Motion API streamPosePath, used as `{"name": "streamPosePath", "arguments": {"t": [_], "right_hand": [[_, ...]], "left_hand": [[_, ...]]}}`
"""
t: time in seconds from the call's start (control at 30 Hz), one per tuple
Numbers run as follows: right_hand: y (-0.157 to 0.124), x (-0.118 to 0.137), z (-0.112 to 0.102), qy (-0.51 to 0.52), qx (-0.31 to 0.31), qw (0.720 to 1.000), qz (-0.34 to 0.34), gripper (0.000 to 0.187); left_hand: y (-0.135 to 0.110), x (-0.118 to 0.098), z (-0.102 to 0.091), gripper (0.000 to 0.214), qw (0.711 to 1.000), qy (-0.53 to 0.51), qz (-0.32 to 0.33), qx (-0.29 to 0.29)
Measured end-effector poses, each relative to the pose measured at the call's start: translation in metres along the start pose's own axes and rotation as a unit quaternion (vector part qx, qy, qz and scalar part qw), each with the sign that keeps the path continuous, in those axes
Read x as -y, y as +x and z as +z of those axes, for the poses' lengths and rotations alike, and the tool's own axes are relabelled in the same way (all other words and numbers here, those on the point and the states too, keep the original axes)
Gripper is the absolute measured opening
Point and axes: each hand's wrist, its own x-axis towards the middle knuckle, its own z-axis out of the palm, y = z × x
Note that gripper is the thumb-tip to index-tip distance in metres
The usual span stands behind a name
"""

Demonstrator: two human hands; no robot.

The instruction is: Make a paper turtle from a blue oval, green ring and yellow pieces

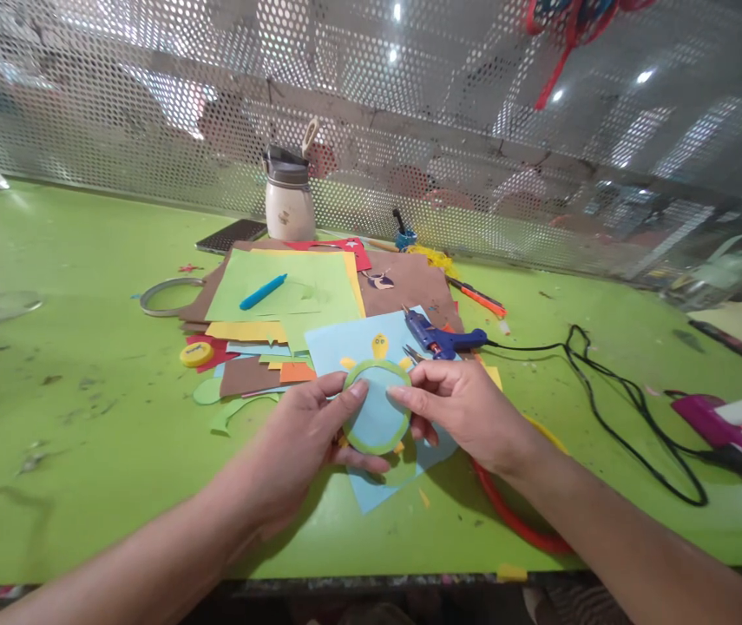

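My left hand (305,434) and my right hand (458,408) together pinch a green paper ring (377,369) over a light blue paper sheet (371,486) on the green table. Small yellow paper pieces (379,345) sit on the blue sheet around the ring, like a head and feet. Both hands have fingers pressed on the ring's edge, the left from the left side, the right from the right. A blue glue gun (439,338) lies just beyond my right hand, its black cord (611,399) trailing right.
A stack of coloured paper sheets (292,295) with a blue marker (263,292) lies behind. A white jar (289,204), a tape ring (166,295), a yellow cap (196,353), a red hoop (514,521) and a pink tool (728,430) surround the work. A perforated metal screen (149,104) backs the table.
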Motion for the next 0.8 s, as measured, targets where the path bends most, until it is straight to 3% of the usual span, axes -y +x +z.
{"name": "streamPosePath", "arguments": {"t": [0.8], "right_hand": [[-0.0009, 0.0013, 0.0015, -0.027, -0.015, 0.999, 0.007, 0.030]], "left_hand": [[-0.0039, -0.0029, 0.0025, 0.027, 1.000, -0.021, 0.001, 0.021]]}}
